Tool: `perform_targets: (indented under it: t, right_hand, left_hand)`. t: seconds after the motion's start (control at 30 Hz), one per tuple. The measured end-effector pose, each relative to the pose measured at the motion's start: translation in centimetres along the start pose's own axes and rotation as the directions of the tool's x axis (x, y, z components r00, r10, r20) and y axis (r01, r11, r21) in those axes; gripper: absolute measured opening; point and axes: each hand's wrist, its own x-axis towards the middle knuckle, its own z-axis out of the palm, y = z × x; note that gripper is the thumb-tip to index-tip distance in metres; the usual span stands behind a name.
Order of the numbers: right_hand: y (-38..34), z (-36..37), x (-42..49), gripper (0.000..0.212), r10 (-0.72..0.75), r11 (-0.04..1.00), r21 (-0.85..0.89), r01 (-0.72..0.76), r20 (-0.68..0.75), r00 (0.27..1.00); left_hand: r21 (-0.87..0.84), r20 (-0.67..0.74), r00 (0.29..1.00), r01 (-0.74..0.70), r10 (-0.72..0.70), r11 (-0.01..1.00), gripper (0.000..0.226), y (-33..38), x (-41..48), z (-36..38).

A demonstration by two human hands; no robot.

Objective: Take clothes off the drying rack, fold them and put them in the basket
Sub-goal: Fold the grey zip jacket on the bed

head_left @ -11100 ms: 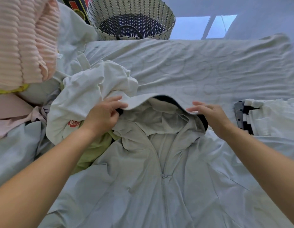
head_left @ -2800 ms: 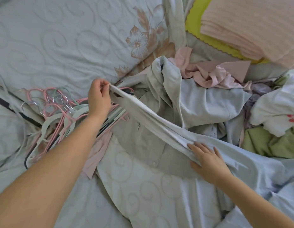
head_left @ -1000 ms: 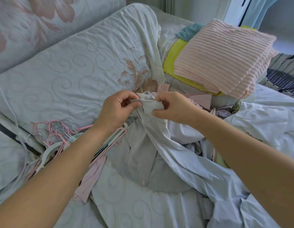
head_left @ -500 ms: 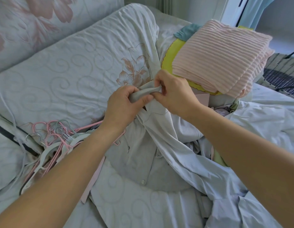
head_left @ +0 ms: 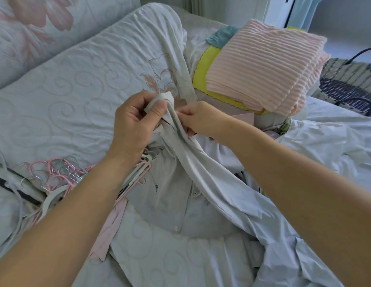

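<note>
So the right hand (head_left: 199,119) slid a bit down the sleeve (head_left: 203,170), pinching it now; the left hand (head_left: 134,123) is curled tight round the cuff (head_left: 166,97). The rest of the jacket (head_left: 170,206) lies on the bed (head_left: 66,100) by the hangers (head_left: 56,175).

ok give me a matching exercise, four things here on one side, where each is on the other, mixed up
1 grey sleeve
2 hangers
3 pink ribbed blanket
4 basket

a far right edge
b folded on a yellow cloth
c pinched by left hand and right hand
d heaped on the bed, left side

Pairs: 1-c, 2-d, 3-b, 4-a
</note>
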Motion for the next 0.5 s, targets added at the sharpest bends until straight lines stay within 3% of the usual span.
perform_targets:
  t: [0.13, 0.27, 0.4, 0.43, 0.5]
  right_hand:
    - [0.6, -0.1, -0.1, 0.039, -0.024, 0.987, 0.154, 0.039, -0.100, 0.995]
    - [1.1, -0.1, 0.1, 0.016, -0.066, 0.916, 0.370, 0.157, -0.246, 0.967]
    - [0.8, 0.1, -0.1, 0.018, -0.139, 0.871, 0.430, 0.239, -0.252, 0.958]
    - [0.8, 0.2, -0.2, 0.018, -0.151, 0.861, 0.444, 0.247, -0.241, 0.959]
    - [0.8, 0.5, -0.3, 0.014, -0.177, 0.869, 0.424, 0.256, -0.218, 0.960]
  left_hand:
    - [-0.027, 0.025, 1.000, 0.017, -0.017, 0.999, 0.025, 0.2, 0.0, -0.4]
    - [0.184, -0.054, 0.998, 0.028, -0.018, 0.983, 0.012, -0.2, 0.3, -0.6]
    - [0.288, -0.128, 0.964, 0.259, -0.231, 0.922, 0.053, -0.6, 0.5, -0.3]
    - [0.310, -0.107, 0.958, 0.288, -0.268, 0.906, 0.055, -0.7, 0.6, -0.3]
    - [0.269, -0.059, 0.963, 0.267, -0.261, 0.925, 0.026, -0.8, 0.7, 0.0]
